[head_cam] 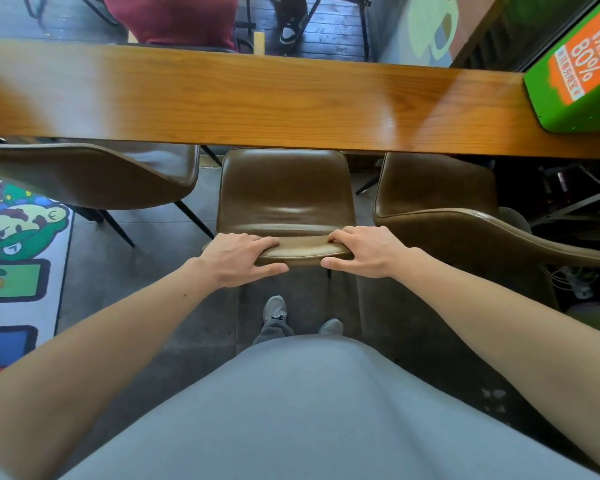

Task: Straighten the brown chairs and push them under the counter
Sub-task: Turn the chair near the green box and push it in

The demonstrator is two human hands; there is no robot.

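Observation:
Three brown leather chairs stand along the long wooden counter (pixel 257 98). The middle chair (pixel 286 192) faces the counter squarely, its seat front tucked just under the counter's edge. My left hand (pixel 238 256) grips the left end of its backrest top, fingers over the front and thumb behind. My right hand (pixel 368 252) grips the right end the same way. The left chair (pixel 94 174) is turned at an angle, its seat partly under the counter. The right chair (pixel 465 216) is also skewed, its backrest curving out toward the right.
A green and orange sign (pixel 575 71) lies on the counter's right end. A colourful cartoon rug (pixel 11 258) covers the floor at left. Cables and clutter (pixel 575 285) sit on the floor at right. A person in red (pixel 174 19) sits beyond the counter. My feet (pixel 274 310) stand behind the middle chair.

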